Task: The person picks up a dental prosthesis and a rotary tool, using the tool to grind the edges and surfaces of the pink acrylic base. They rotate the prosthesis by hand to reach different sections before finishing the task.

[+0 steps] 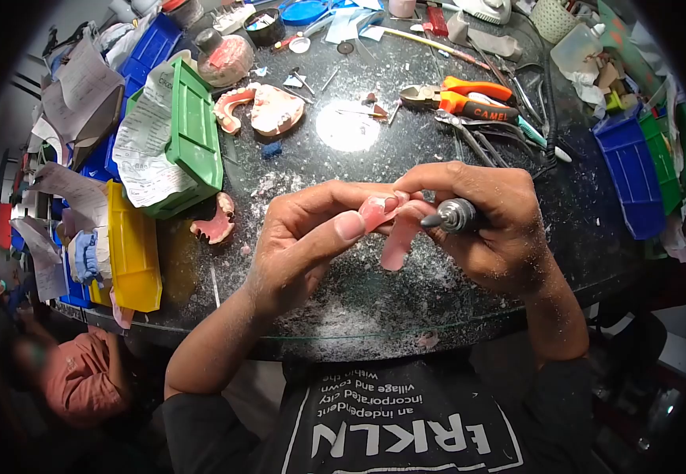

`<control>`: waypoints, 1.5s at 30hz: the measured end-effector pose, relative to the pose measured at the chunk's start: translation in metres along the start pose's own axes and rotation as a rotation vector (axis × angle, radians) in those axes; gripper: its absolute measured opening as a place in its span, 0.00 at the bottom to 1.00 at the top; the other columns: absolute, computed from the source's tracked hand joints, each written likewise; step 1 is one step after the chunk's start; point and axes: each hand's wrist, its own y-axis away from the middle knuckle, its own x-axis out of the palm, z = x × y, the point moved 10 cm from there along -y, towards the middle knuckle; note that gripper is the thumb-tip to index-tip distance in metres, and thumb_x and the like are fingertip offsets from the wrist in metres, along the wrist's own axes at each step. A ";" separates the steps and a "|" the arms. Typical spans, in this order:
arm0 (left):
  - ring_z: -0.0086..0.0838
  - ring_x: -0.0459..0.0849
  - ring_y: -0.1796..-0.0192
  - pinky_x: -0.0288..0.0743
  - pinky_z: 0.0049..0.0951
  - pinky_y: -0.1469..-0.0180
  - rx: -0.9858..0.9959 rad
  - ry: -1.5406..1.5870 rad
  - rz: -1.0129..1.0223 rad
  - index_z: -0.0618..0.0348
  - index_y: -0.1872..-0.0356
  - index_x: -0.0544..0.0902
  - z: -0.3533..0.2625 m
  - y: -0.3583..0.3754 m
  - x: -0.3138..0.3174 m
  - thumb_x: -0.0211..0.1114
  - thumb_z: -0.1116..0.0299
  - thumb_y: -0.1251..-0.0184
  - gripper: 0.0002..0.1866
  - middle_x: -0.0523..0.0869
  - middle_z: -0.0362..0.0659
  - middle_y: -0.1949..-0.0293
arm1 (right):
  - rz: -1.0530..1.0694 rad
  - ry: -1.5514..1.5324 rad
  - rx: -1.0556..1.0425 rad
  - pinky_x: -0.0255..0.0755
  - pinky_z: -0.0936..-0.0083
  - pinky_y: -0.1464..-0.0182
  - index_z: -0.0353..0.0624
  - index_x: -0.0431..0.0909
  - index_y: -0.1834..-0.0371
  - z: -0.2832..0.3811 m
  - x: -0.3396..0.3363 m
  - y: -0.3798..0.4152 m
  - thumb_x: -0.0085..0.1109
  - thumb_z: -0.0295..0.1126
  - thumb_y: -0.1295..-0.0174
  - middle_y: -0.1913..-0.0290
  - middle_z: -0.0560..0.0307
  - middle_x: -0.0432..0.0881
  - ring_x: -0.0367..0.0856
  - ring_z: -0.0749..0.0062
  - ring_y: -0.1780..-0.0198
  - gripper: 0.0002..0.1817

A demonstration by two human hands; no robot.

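A pink denture base (396, 246) is held in front of me above the dusty table. My left hand (307, 229) is closed, its thumb and fingers pinching the left side of the piece. In my closed right hand (497, 217) is a grey rotary handpiece (458, 216), its tapered end pointing left. Fingertips of the right hand also touch or nearly touch the denture base at its top. The working tip of the handpiece cannot be made out. To the left lies another pink denture (215, 221) with teeth.
White dust covers the dark table (343, 304). Behind my hands lie a plaster model (276, 109), a pink arch (234, 107) and orange-handled pliers (477, 99). Green (198, 134) and yellow (133, 245) bins stand left, a blue bin (631, 174) right. A person (86, 375) sits at lower left.
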 end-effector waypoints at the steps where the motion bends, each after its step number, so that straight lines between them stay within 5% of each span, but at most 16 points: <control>1: 0.38 0.79 0.35 0.68 0.41 0.30 0.027 -0.029 0.025 0.72 0.43 0.78 0.000 -0.001 0.001 0.63 0.66 0.30 0.20 0.81 0.58 0.42 | 0.006 -0.012 -0.010 0.80 0.74 0.60 0.38 0.84 0.56 0.001 -0.001 0.000 0.67 0.21 0.46 0.63 0.49 0.88 0.89 0.64 0.63 0.13; 3: 0.38 0.79 0.35 0.69 0.42 0.30 0.077 -0.088 0.075 0.71 0.44 0.79 0.001 -0.003 0.002 0.64 0.63 0.29 0.21 0.81 0.57 0.41 | 0.018 -0.036 -0.028 0.81 0.72 0.59 0.39 0.83 0.54 0.000 -0.002 0.001 0.65 0.17 0.53 0.63 0.49 0.88 0.90 0.60 0.60 0.20; 9: 0.31 0.80 0.39 0.70 0.34 0.33 -0.060 0.112 0.155 0.63 0.35 0.68 0.012 -0.002 0.012 0.75 0.65 0.38 0.34 0.81 0.49 0.40 | 0.039 -0.095 -0.071 0.81 0.72 0.59 0.39 0.83 0.50 0.002 0.001 0.003 0.68 0.20 0.50 0.62 0.50 0.89 0.90 0.63 0.61 0.20; 16: 0.40 0.77 0.35 0.68 0.43 0.31 0.173 -0.098 0.062 0.67 0.28 0.63 -0.009 -0.010 0.005 0.74 0.62 0.38 0.41 0.74 0.56 0.33 | -0.136 -0.043 0.177 0.72 0.82 0.64 0.35 0.77 0.53 -0.017 -0.022 0.002 0.62 0.34 0.30 0.66 0.59 0.82 0.77 0.83 0.68 0.13; 18: 0.45 0.74 0.31 0.68 0.46 0.30 0.233 -0.169 0.048 0.66 0.29 0.66 -0.016 -0.009 0.001 0.74 0.63 0.38 0.39 0.69 0.59 0.29 | -0.174 -0.004 0.095 0.70 0.81 0.66 0.35 0.76 0.53 -0.020 -0.019 0.003 0.62 0.34 0.30 0.67 0.60 0.81 0.76 0.83 0.69 0.12; 23: 0.46 0.72 0.28 0.67 0.46 0.29 0.393 -0.267 -0.039 0.66 0.31 0.68 -0.026 -0.005 -0.002 0.73 0.72 0.38 0.35 0.65 0.62 0.27 | 0.104 0.292 0.076 0.67 0.75 0.70 0.36 0.76 0.60 -0.006 0.009 0.004 0.73 0.52 0.42 0.72 0.55 0.75 0.76 0.72 0.74 0.28; 24: 0.47 0.71 0.28 0.67 0.46 0.29 0.405 -0.300 -0.039 0.65 0.31 0.68 -0.027 -0.004 -0.001 0.72 0.74 0.38 0.34 0.64 0.62 0.27 | 0.030 0.364 0.055 0.67 0.73 0.73 0.36 0.76 0.66 -0.009 0.009 0.006 0.76 0.60 0.51 0.76 0.55 0.73 0.74 0.69 0.77 0.34; 27: 0.45 0.69 0.27 0.66 0.44 0.27 0.442 -0.318 0.014 0.66 0.32 0.68 -0.026 -0.002 0.001 0.71 0.79 0.39 0.34 0.65 0.62 0.27 | 0.077 0.449 0.125 0.74 0.63 0.73 0.38 0.77 0.73 -0.014 0.011 0.005 0.69 0.65 0.48 0.78 0.50 0.77 0.81 0.59 0.77 0.34; 45: 0.40 0.74 0.30 0.70 0.42 0.29 0.466 -0.404 0.024 0.67 0.33 0.69 -0.027 0.001 0.003 0.70 0.80 0.39 0.32 0.68 0.61 0.28 | 0.130 0.414 0.164 0.74 0.66 0.75 0.39 0.79 0.75 -0.016 0.015 0.007 0.66 0.66 0.47 0.81 0.54 0.77 0.81 0.62 0.79 0.34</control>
